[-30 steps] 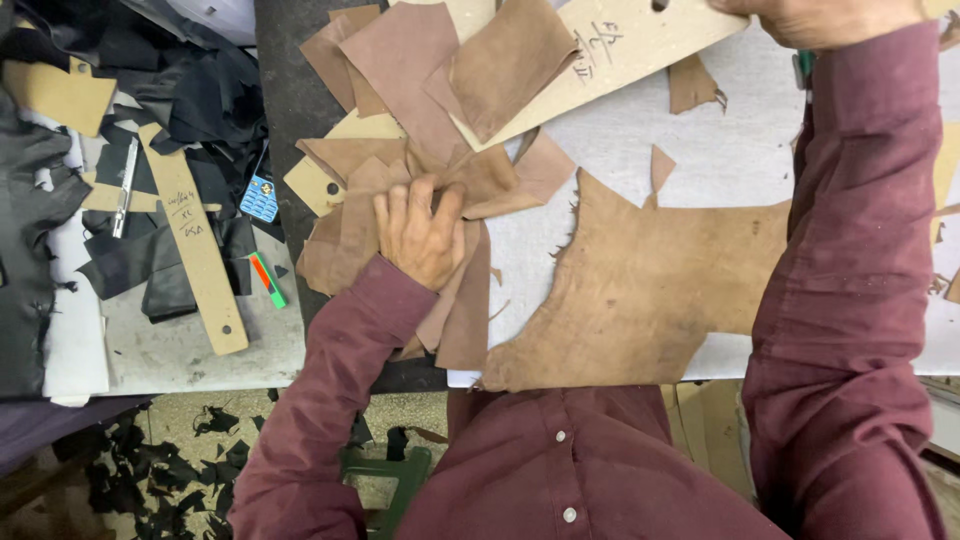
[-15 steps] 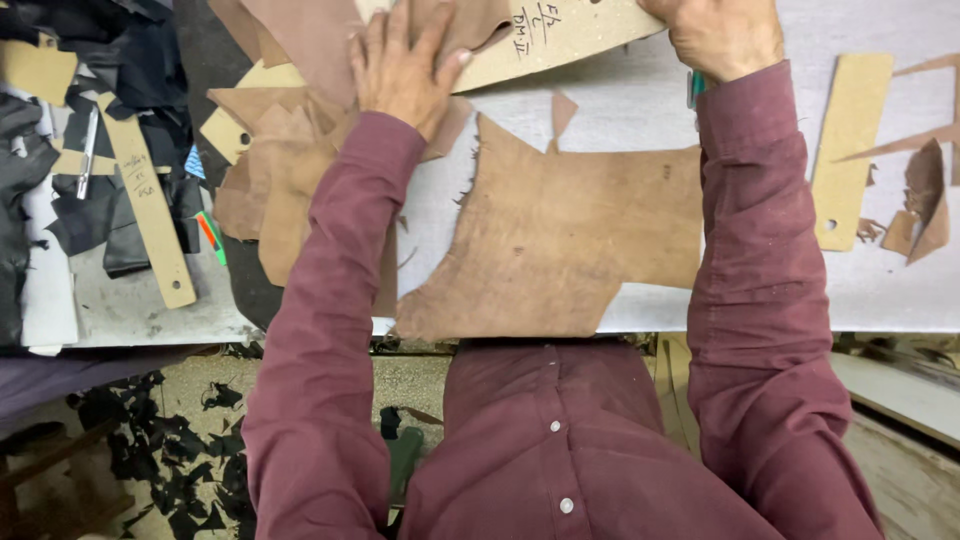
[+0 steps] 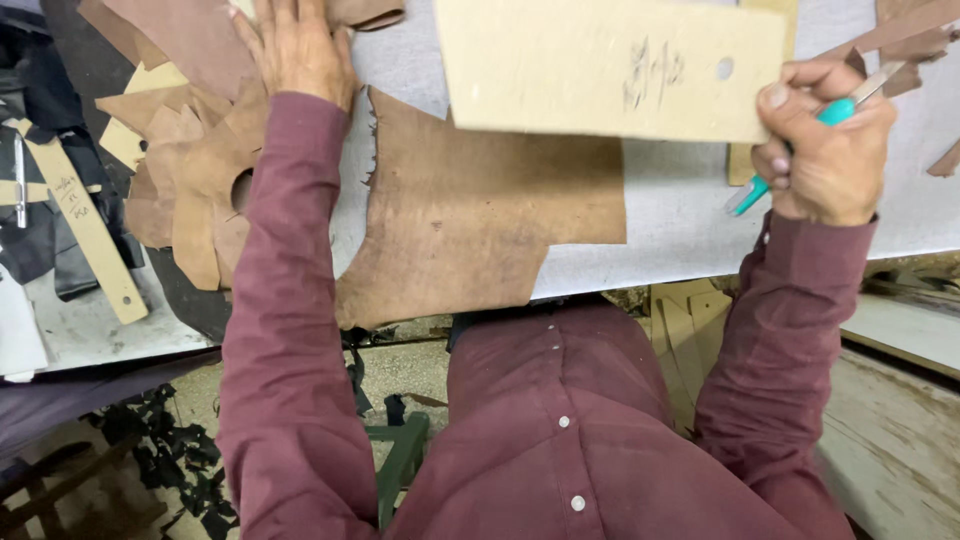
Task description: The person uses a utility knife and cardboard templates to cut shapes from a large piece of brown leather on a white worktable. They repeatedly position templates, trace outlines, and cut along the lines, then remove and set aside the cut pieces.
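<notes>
Two hands busy: our right hand (image 3: 825, 160) grips a tan cardboard template (image 3: 610, 65) plus teal-handled knife (image 3: 790, 150), upper right; our left hand (image 3: 295, 45) lies flat on brown leather scraps (image 3: 190, 170), upper left.

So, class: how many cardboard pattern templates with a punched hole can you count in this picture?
2. A large cardboard template is held up by the right hand, which also grips a teal-handled knife; a narrow strip template lies far left. Others may be hidden under the leather scraps.

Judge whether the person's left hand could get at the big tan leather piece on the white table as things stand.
Probably yes: the left hand rests on brown scraps right beside the tan leather piece, with nothing between them.
</notes>
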